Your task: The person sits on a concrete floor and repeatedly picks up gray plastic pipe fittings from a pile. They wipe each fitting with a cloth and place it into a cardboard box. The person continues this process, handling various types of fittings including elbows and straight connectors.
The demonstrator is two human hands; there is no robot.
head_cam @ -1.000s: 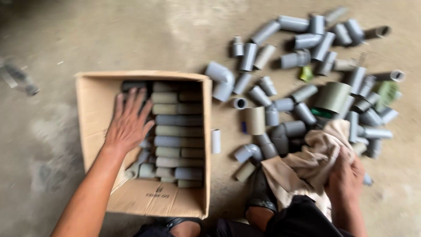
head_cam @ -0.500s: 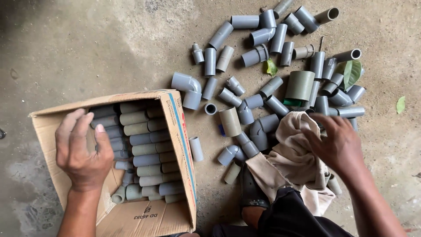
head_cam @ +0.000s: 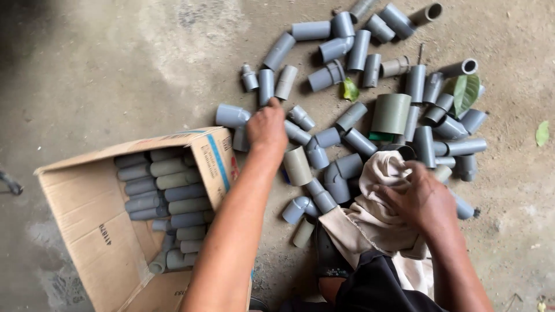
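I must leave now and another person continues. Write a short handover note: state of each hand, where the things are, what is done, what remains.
Left hand: reaches out over the floor, fingers on the grey pipe fittings beside the box; whether it grips one cannot be told.
Right hand: rests on the beige cloth, which lies bunched in front of the person.
Cardboard box: open, on the concrete floor, with rows of grey fittings laid inside.
Done: part of the box is filled.
Left: many loose pipe fittings lie scattered on the floor, with a larger olive coupling among them.
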